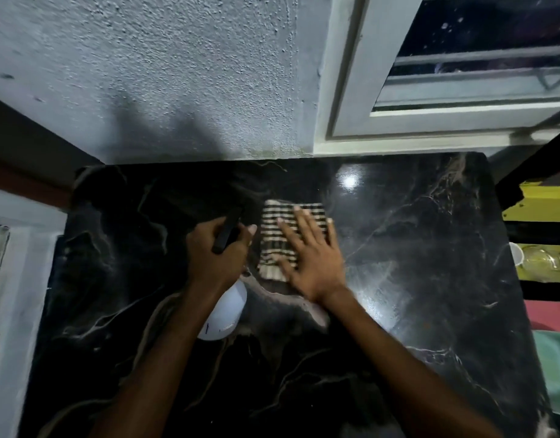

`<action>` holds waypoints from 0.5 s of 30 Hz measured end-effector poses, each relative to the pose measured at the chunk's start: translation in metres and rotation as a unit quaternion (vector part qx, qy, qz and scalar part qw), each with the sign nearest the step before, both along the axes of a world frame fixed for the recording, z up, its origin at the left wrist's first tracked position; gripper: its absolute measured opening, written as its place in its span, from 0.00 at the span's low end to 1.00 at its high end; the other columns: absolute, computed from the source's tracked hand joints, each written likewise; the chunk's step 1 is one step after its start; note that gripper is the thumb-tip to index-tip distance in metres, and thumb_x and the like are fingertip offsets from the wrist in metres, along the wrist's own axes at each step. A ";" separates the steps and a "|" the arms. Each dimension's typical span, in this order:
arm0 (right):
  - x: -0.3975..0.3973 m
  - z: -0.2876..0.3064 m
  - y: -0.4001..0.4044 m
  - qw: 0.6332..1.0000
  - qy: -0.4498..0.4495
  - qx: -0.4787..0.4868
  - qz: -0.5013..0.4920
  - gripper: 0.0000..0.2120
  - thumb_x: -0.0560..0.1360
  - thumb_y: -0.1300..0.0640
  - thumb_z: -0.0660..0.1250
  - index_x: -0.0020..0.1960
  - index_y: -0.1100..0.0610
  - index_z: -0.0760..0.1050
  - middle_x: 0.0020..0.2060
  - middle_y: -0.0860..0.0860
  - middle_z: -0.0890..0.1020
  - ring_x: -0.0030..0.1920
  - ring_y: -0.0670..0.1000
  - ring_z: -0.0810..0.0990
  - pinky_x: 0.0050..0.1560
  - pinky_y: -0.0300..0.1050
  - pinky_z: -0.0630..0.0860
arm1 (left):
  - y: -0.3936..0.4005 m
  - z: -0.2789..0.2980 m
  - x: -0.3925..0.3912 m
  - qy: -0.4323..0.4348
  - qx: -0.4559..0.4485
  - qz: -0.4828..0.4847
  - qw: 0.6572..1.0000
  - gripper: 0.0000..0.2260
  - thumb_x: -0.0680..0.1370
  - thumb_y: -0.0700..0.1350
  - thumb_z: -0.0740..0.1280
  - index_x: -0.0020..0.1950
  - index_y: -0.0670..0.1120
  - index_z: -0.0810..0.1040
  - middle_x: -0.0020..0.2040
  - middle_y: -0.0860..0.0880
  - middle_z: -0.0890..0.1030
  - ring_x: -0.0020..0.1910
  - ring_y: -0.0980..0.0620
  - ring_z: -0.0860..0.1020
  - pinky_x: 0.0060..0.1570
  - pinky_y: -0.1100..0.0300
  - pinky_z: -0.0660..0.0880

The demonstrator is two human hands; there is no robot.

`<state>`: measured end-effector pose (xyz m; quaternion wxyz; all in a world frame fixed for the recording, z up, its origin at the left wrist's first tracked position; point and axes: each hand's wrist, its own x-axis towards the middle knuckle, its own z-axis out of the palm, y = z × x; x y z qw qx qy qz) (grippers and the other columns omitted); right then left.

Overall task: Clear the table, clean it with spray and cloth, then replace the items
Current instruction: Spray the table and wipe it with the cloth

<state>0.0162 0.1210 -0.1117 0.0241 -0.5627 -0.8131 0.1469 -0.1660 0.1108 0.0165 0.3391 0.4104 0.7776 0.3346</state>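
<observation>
Fingers (pixel 296 213) of the right hand (pixel 310 260): straight and spread, palm down, pressing flat on the striped cloth (pixel 280 238) at the centre of the frame; nothing is clasped. Left hand (pixel 221 248): fingers curled round the black trigger head of the spray bottle (pixel 223 314), whose white body hangs below the wrist, at or just above the table; contact cannot be told. Cloth: folded into a rough rectangle, lying on the black marble-patterned table (pixel 430 248), just beside the left hand. Table: glossy, with a lamp glare in the upper middle and a paler, smeared sheen right of the cloth, probably wet spray. Step in hand, as judged: wiping after spraying. Advice: keep the palm flat so the whole fold bears on the surface; work in overlapping strokes from the far edge by the wall toward the near edge; carry the cloth through the sheen at right before it dries to streaks; refold to a fresh face when soiled. Keep the bottle off the wiped lanes and its nozzle turned from the cloth hand. Far right edge of frame: a white cup (pixel 516 253) and a glass vessel (pixel 539 259) on a yellow-green surface, presumably awaiting return.
</observation>
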 end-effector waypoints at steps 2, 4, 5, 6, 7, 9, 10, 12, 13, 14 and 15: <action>0.051 0.000 0.008 0.995 -0.025 0.003 -0.097 0.32 0.79 0.34 0.51 0.81 0.42 0.53 0.82 0.51 0.52 0.81 0.53 0.49 0.79 0.63 0.43 | -0.003 -0.001 -0.007 -0.025 -0.013 0.021 0.999 0.11 0.76 0.45 0.75 0.36 0.42 0.81 0.33 0.41 0.83 0.24 0.52 0.77 0.27 0.58 0.74; 0.090 0.001 0.031 0.978 -0.052 -0.006 -0.201 0.34 0.78 0.34 0.47 0.81 0.46 0.55 0.81 0.55 0.55 0.81 0.56 0.52 0.78 0.65 0.46 | -0.004 -0.003 -0.012 -0.047 -0.013 0.037 0.998 0.10 0.76 0.44 0.75 0.36 0.43 0.81 0.33 0.41 0.84 0.22 0.55 0.75 0.27 0.60 0.71; 0.100 0.001 0.045 0.966 -0.059 -0.013 -0.251 0.36 0.78 0.33 0.45 0.81 0.47 0.55 0.81 0.57 0.55 0.81 0.57 0.51 0.78 0.65 0.47 | -0.005 -0.004 -0.016 -0.053 -0.012 0.042 0.998 0.10 0.76 0.44 0.75 0.36 0.44 0.81 0.33 0.42 0.84 0.22 0.55 0.74 0.29 0.60 0.70; 0.100 0.001 0.061 0.953 -0.056 -0.019 -0.297 0.37 0.77 0.33 0.44 0.81 0.49 0.54 0.81 0.58 0.54 0.81 0.58 0.50 0.78 0.65 0.47 | -0.005 -0.005 -0.019 -0.057 -0.012 0.049 0.997 0.09 0.76 0.44 0.75 0.36 0.44 0.81 0.34 0.42 0.84 0.23 0.54 0.75 0.30 0.60 0.70; 0.090 0.001 0.076 0.942 -0.046 -0.022 -0.331 0.39 0.76 0.33 0.44 0.82 0.51 0.54 0.81 0.59 0.53 0.81 0.59 0.48 0.77 0.65 0.47 | -0.006 -0.007 -0.024 -0.060 -0.014 0.056 0.997 0.09 0.75 0.45 0.75 0.37 0.44 0.81 0.35 0.42 0.85 0.25 0.52 0.76 0.31 0.59 0.71; 0.047 0.001 0.098 0.936 -0.034 -0.029 -0.348 0.40 0.75 0.34 0.44 0.82 0.53 0.53 0.81 0.61 0.50 0.81 0.61 0.45 0.77 0.65 0.45 | -0.007 -0.010 -0.031 -0.065 -0.017 0.066 0.996 0.09 0.75 0.46 0.75 0.37 0.44 0.82 0.35 0.43 0.85 0.27 0.50 0.78 0.33 0.58 0.73; 0.017 0.000 0.103 0.944 -0.042 -0.036 -0.325 0.40 0.76 0.34 0.44 0.82 0.53 0.51 0.81 0.62 0.48 0.81 0.61 0.43 0.78 0.64 0.43 | -0.009 -0.010 -0.034 -0.069 -0.015 0.070 0.995 0.09 0.75 0.47 0.75 0.38 0.44 0.82 0.35 0.43 0.85 0.27 0.49 0.77 0.33 0.57 0.73; -0.047 0.001 0.104 0.963 -0.044 -0.046 -0.260 0.39 0.77 0.34 0.44 0.82 0.54 0.48 0.81 0.61 0.46 0.81 0.60 0.41 0.78 0.64 0.41 | -0.013 -0.010 -0.039 -0.068 -0.004 0.074 0.995 0.11 0.73 0.49 0.75 0.37 0.43 0.82 0.34 0.43 0.84 0.25 0.50 0.75 0.32 0.55 0.72; -0.077 0.003 0.099 0.971 -0.032 -0.049 -0.233 0.40 0.76 0.35 0.45 0.82 0.54 0.48 0.81 0.61 0.46 0.81 0.61 0.41 0.78 0.63 0.42 | -0.015 -0.009 -0.043 -0.066 0.000 0.078 0.995 0.11 0.72 0.50 0.75 0.37 0.43 0.81 0.34 0.42 0.84 0.25 0.50 0.75 0.31 0.55 0.72; -0.104 0.004 0.091 0.979 -0.022 -0.050 -0.199 0.40 0.76 0.35 0.46 0.82 0.54 0.48 0.81 0.61 0.46 0.81 0.61 0.41 0.78 0.63 0.42 | -0.017 -0.008 -0.047 -0.062 0.001 0.082 0.995 0.11 0.72 0.50 0.75 0.36 0.43 0.81 0.32 0.43 0.83 0.25 0.50 0.75 0.31 0.54 0.72; -0.128 0.006 0.078 0.987 -0.018 -0.051 -0.152 0.40 0.76 0.35 0.46 0.82 0.54 0.49 0.81 0.61 0.46 0.81 0.61 0.41 0.78 0.63 0.42 | -0.019 -0.006 -0.051 -0.052 0.001 0.081 0.995 0.12 0.72 0.49 0.75 0.35 0.43 0.81 0.30 0.47 0.83 0.25 0.51 0.75 0.31 0.55 0.73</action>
